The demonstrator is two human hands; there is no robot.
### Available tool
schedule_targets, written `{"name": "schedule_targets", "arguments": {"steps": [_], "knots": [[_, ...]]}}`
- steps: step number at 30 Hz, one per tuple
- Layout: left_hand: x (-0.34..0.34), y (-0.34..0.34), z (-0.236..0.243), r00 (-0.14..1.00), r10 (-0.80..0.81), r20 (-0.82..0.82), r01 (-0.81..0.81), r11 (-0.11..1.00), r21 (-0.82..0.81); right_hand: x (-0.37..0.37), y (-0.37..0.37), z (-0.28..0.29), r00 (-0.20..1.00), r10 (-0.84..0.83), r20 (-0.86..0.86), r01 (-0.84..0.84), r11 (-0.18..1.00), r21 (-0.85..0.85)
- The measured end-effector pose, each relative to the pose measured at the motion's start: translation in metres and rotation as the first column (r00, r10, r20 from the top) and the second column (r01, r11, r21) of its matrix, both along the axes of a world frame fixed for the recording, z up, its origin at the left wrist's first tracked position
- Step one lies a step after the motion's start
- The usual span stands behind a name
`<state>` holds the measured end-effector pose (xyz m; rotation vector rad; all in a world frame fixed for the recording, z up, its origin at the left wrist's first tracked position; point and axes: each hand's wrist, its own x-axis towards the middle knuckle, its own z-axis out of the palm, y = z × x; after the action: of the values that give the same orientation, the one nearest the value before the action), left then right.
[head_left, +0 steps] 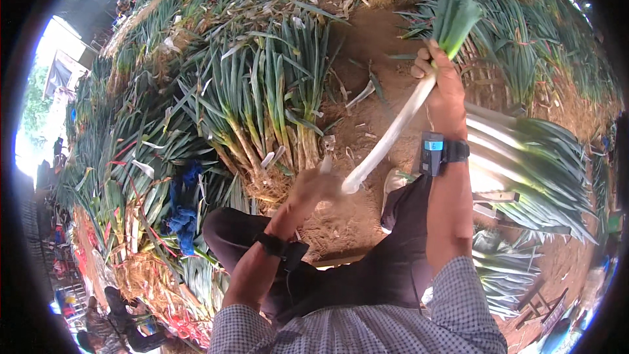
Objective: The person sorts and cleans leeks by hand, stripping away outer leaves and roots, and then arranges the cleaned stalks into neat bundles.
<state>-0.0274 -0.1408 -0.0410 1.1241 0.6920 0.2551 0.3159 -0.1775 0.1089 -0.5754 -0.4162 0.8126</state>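
Note:
My right hand [444, 75] is closed around a leek [396, 128], just below where its leaves fan out. The leek slants down to the left. Its long white stem is smooth, and its green leaves point up past my fist. Beside the stem's lower white end is my left hand [316, 187], smeared by motion. Its fingers do not show clearly, nor whether they touch the leek. A small pale thing sticks up by that hand, too blurred to name. Just beyond it stands a bunch of unpeeled leeks [262, 108] with brown, rooty bases.
White-stemmed leeks [524, 164] lie on a low wooden stand [496, 196] to my right. Large leek heaps [131, 144] rise at left and far right [524, 46]. A blue cloth [185, 213] hangs among the left leeks. Another person [124, 318] is at the lower left.

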Motion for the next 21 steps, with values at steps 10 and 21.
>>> {"name": "schedule_targets", "arguments": {"steps": [10, 21], "knots": [[0.048, 0.063, 0.103, 0.937, 0.193, -0.29, 0.256, 0.185, 0.949, -0.025, -0.004, 0.003, 0.926, -0.373, 0.058, 0.366, 0.85, -0.38], [0.061, 0.013, 0.095, 0.972, 0.031, -0.234, 0.159, 0.646, 0.746, -0.036, 0.024, 0.007, 0.988, -0.033, -0.151, 0.04, 0.998, 0.043]]}}
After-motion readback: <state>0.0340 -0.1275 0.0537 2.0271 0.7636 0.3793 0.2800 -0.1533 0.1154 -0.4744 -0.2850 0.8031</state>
